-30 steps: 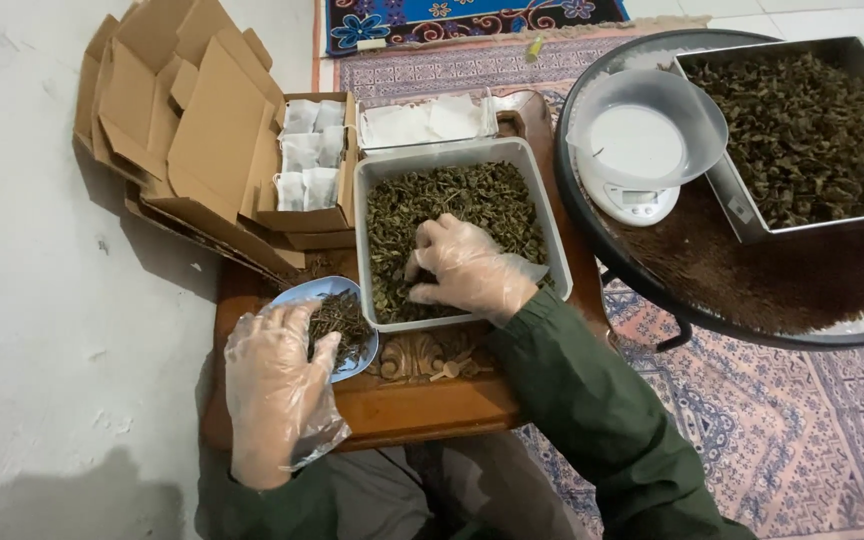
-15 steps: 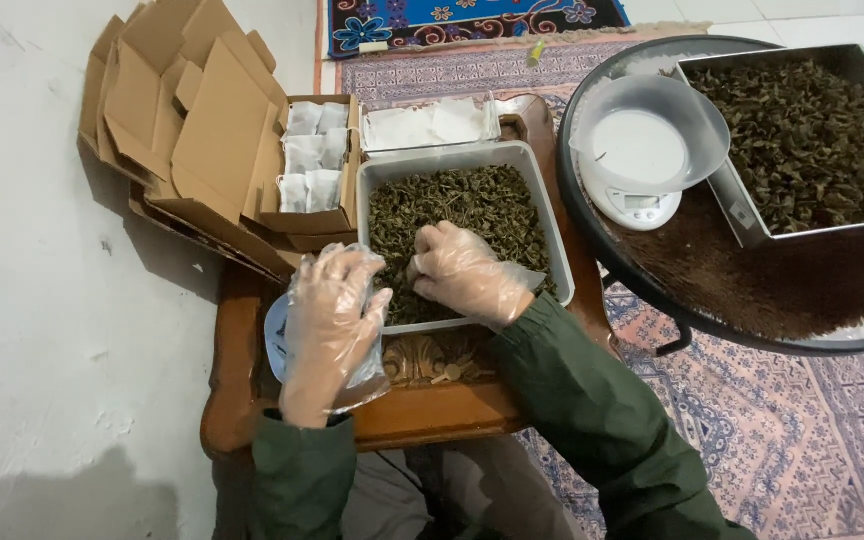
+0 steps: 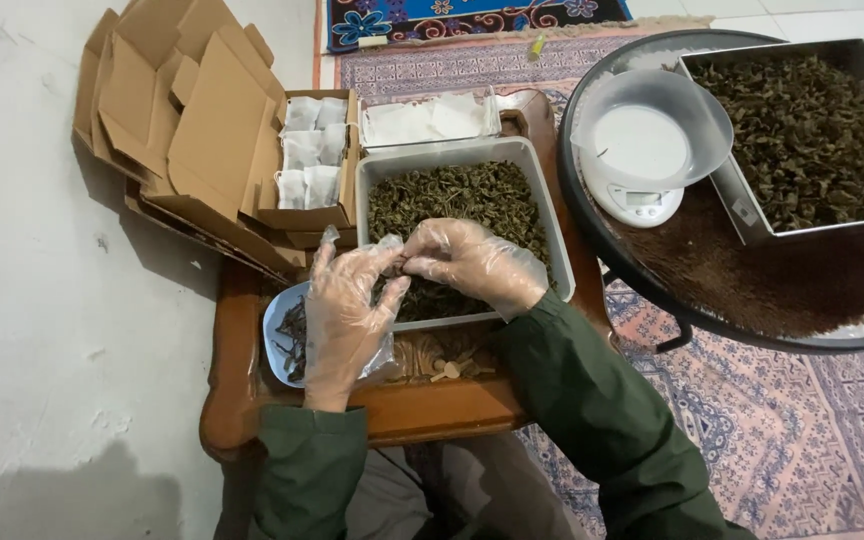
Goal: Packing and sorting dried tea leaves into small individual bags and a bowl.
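Observation:
Both my hands wear thin clear plastic gloves and meet over the near left corner of a grey tray (image 3: 457,152) filled with dried green-brown leaves (image 3: 457,195). My right hand (image 3: 477,265) has its fingertips pinched together on a small bit of the dried leaves. My left hand (image 3: 344,310) is raised with fingers spread, its fingertips touching those of the right hand. Under the left hand lies a small blue plate (image 3: 277,335) with dark dried stems, partly hidden by the palm.
The tray and plate rest on a low wooden table (image 3: 242,420). A cardboard box (image 3: 314,215) with white sachets and flattened cartons (image 3: 182,110) lie at the left. On a round glass table (image 3: 577,215) stand a kitchen scale with a clear bowl (image 3: 647,135) and a metal tray of leaves (image 3: 812,130).
My left hand rose from the blue plate and moved right to meet the right hand. The right hand lifted out of the leaves with its fingertips pinched.

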